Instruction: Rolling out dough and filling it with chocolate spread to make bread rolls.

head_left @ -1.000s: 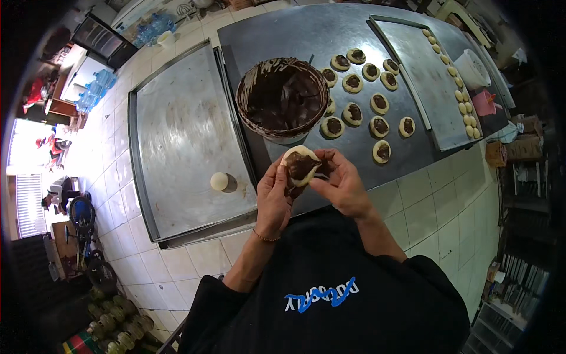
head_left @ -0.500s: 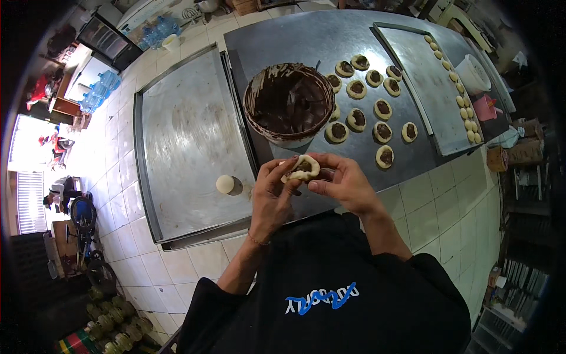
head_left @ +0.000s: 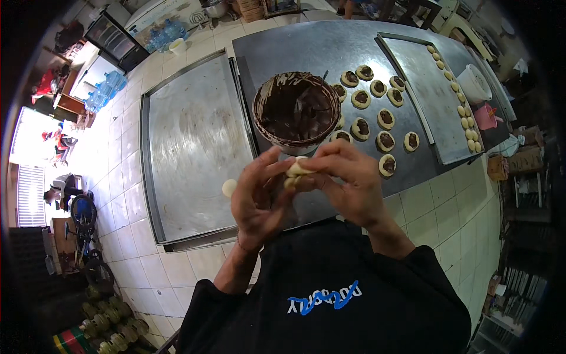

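Note:
My left hand [head_left: 257, 200] and my right hand [head_left: 348, 184] meet in front of my chest, pinching a pale piece of filled dough [head_left: 298, 167] between their fingertips. Its edges look folded together, and the filling is hidden from this angle. Just beyond my fingers stands a tub [head_left: 265, 94] of dark chocolate paste [head_left: 303, 115], its inner wall smeared. One round dough ball [head_left: 229, 188] sits on the left metal tray [head_left: 188, 147], partly covered by my left hand. Several flattened dough rounds [head_left: 385, 141] topped with chocolate lie on the steel table [head_left: 318, 41] right of the tub.
At the right, another tray [head_left: 421, 88] carries a row of small dough balls [head_left: 462, 110] along its far edge. Beyond it stand a white bucket [head_left: 474, 84] and a pink container [head_left: 486, 117]. Blue water jugs [head_left: 106, 89] and people are in the background at left.
The dough, open with its filling showing earlier, is now pressed together. Both hands have risen slightly, the left covering part of the dough ball. The whole view has shifted a little.

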### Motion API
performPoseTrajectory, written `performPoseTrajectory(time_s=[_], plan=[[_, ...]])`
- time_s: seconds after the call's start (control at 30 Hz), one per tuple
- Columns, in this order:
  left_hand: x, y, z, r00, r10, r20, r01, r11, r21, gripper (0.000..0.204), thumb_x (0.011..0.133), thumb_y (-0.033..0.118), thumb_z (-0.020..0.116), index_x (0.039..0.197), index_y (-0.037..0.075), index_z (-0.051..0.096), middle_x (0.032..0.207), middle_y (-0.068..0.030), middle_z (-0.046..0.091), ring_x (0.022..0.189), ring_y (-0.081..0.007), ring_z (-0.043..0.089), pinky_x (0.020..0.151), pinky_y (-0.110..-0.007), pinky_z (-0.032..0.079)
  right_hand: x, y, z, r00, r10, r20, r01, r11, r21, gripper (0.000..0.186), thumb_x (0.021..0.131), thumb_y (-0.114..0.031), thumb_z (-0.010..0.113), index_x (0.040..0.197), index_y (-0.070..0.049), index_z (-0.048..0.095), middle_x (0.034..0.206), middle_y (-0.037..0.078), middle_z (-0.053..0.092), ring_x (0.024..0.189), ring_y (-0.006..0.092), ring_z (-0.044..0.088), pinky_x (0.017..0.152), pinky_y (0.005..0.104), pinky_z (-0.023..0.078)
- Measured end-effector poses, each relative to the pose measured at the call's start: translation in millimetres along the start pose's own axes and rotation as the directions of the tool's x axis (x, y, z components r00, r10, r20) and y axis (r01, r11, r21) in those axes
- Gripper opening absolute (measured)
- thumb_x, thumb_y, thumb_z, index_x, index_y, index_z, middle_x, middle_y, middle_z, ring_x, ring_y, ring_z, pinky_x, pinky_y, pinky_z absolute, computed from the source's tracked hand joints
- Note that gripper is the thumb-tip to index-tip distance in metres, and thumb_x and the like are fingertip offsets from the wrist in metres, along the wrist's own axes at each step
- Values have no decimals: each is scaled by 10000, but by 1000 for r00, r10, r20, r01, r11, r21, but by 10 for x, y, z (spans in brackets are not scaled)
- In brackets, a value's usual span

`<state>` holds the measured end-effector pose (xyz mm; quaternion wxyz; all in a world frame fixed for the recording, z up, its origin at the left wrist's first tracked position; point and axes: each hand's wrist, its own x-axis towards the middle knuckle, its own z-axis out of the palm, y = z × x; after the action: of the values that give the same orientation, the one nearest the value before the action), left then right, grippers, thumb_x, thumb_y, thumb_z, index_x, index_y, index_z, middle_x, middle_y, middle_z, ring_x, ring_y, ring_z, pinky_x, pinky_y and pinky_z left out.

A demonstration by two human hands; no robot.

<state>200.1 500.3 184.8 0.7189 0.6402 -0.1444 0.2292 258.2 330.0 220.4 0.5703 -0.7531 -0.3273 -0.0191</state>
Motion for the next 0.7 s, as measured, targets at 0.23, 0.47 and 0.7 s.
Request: performPoseTrajectory(time_s=[0.23,0.47,0.7], plan=[[221,190,160,938,-32,-346,83,988,132,481,852,-80,590,1278,-33,371,1271,-249,486,1111,-331,587,882,-353,548,96,-96,167,986,-162,-38,155,978,-141,273,771,-8,701,1042,-33,685,968,105,607,820,223,642,722,309,538],[227,82,3,984,94,-150,-111,988,-109,361,872,-36,563,1193,-14,401,1326,-214,420,1201,-248,504,913,-317,494,196,-222,97,996,88,-26,-82,982,170,138,834,-75,654,954,-9,647,995,133,624,867,237,644,687,318,513],[63,140,194,856,-462,-233,376,865,-332,479,874,57,612,1304,-4,410,1405,-192,404,1266,-200,433,1016,-338,386,135,-73,20,998,56,34,-62,976,211,220,836,-29,665,1047,22,625,982,109,625,846,179,634,719,261,525]])
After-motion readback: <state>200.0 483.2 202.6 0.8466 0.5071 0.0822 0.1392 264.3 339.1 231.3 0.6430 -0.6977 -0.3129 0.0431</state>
